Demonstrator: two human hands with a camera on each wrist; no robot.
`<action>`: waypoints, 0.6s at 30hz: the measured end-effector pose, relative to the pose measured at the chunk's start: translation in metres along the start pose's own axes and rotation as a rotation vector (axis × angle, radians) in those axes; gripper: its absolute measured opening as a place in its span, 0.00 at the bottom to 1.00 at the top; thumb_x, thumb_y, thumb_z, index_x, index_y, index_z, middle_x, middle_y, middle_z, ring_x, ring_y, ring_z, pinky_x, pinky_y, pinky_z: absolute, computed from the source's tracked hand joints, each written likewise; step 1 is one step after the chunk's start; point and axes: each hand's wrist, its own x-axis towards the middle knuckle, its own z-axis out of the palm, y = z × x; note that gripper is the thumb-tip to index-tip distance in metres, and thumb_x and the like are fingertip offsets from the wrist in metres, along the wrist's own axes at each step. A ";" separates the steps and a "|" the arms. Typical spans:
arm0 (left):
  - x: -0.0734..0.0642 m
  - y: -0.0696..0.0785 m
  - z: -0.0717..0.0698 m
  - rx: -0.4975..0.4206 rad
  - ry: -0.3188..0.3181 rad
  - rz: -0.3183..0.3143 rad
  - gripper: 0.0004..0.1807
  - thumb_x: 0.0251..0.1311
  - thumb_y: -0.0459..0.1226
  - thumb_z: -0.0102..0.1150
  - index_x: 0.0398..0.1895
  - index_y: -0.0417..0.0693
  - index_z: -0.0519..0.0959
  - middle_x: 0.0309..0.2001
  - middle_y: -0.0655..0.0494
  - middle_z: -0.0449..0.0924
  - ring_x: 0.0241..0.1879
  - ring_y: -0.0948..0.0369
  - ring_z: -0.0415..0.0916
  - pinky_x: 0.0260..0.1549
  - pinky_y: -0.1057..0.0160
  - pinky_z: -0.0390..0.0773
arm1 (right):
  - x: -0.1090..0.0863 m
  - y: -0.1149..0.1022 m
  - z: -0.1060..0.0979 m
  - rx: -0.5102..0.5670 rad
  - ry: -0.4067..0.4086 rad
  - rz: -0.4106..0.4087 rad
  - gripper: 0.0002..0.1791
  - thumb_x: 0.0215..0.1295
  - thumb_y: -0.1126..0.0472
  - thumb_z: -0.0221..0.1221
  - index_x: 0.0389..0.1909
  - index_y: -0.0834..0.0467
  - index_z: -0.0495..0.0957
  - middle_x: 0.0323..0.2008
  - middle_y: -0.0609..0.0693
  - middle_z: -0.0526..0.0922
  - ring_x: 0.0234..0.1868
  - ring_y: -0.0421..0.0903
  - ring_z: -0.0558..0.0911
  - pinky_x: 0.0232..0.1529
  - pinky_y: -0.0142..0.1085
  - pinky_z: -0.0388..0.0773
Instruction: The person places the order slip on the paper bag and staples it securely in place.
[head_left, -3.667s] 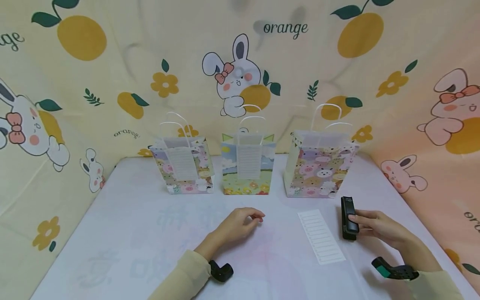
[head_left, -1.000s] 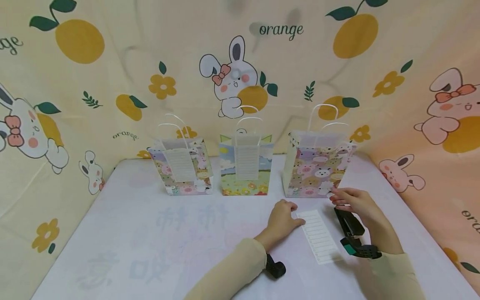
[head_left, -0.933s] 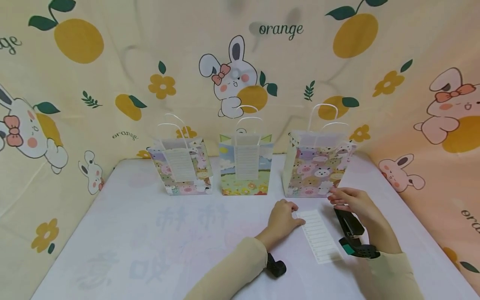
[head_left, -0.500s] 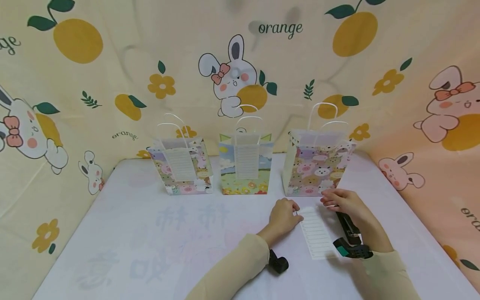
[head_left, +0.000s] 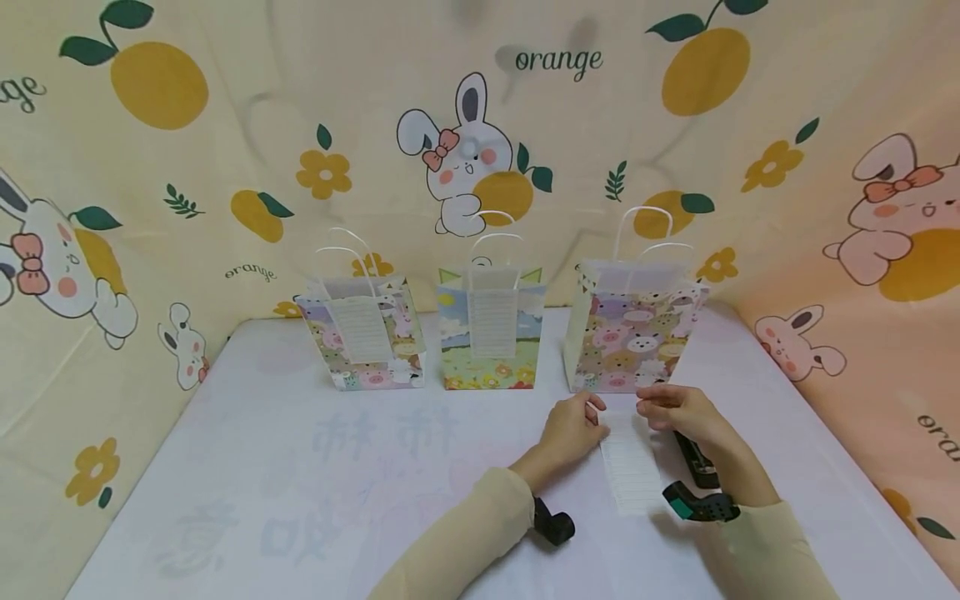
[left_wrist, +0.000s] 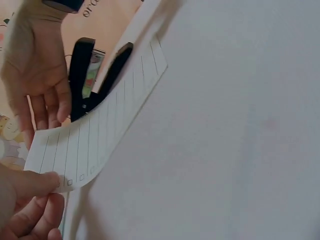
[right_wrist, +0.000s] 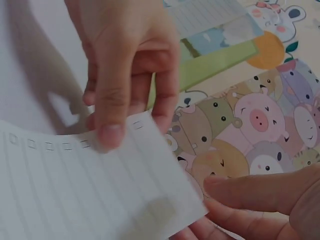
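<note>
A narrow white paper slip (head_left: 628, 471) with ruled lines and small checkboxes is raised at its far end and bends downward. My left hand (head_left: 567, 429) pinches its far left corner, thumb on top, as the left wrist view shows. Across the slip, my right hand (head_left: 693, 417) reaches to the other far corner; in the right wrist view its fingers (right_wrist: 200, 231) pass under that corner while the thumb (right_wrist: 250, 192) stays off the paper. A black stapler (head_left: 697, 461) lies beneath the right hand, its two arms spread in the left wrist view.
Three paper gift bags stand in a row behind: a left animal-print bag (head_left: 378, 377), a middle meadow-print bag (head_left: 489, 373) and a right animal-print bag (head_left: 626, 354) just beyond the hands. Ruled slips hang on the left and middle ones. A printed cloth (head_left: 247, 108) backs the table.
The right hand has let go of the stapler and moved left to the slip's far corner. My left hand came right, took the slip's left corner and lifted that end.
</note>
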 end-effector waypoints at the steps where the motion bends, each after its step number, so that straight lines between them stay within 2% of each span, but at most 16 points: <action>1: 0.000 0.001 -0.001 -0.013 -0.001 0.005 0.11 0.51 0.30 0.67 0.38 0.42 0.78 0.25 0.54 0.80 0.21 0.75 0.65 0.24 0.79 0.66 | -0.001 0.000 0.000 0.004 0.000 -0.001 0.26 0.66 0.61 0.57 0.57 0.76 0.70 0.48 0.67 0.83 0.35 0.30 0.79 0.37 0.29 0.81; 7: 0.001 0.010 -0.011 -0.053 -0.030 0.044 0.08 0.57 0.31 0.63 0.39 0.39 0.79 0.28 0.53 0.80 0.24 0.75 0.66 0.26 0.81 0.68 | -0.003 -0.002 -0.003 -0.006 0.027 -0.031 0.19 0.66 0.63 0.58 0.48 0.77 0.75 0.34 0.50 0.86 0.30 0.31 0.75 0.34 0.29 0.80; 13: 0.003 0.023 -0.021 0.041 0.011 0.152 0.09 0.63 0.37 0.59 0.39 0.41 0.83 0.32 0.51 0.86 0.26 0.72 0.74 0.28 0.82 0.70 | -0.004 -0.007 -0.010 -0.032 0.066 -0.076 0.18 0.66 0.63 0.57 0.46 0.76 0.76 0.33 0.49 0.85 0.30 0.32 0.76 0.35 0.28 0.80; 18: 0.007 0.030 -0.027 0.132 0.038 0.211 0.08 0.64 0.40 0.58 0.36 0.45 0.83 0.32 0.55 0.87 0.29 0.70 0.77 0.30 0.82 0.70 | -0.006 -0.015 -0.018 -0.006 0.083 -0.115 0.17 0.66 0.64 0.57 0.45 0.77 0.76 0.29 0.36 0.82 0.30 0.31 0.77 0.35 0.27 0.81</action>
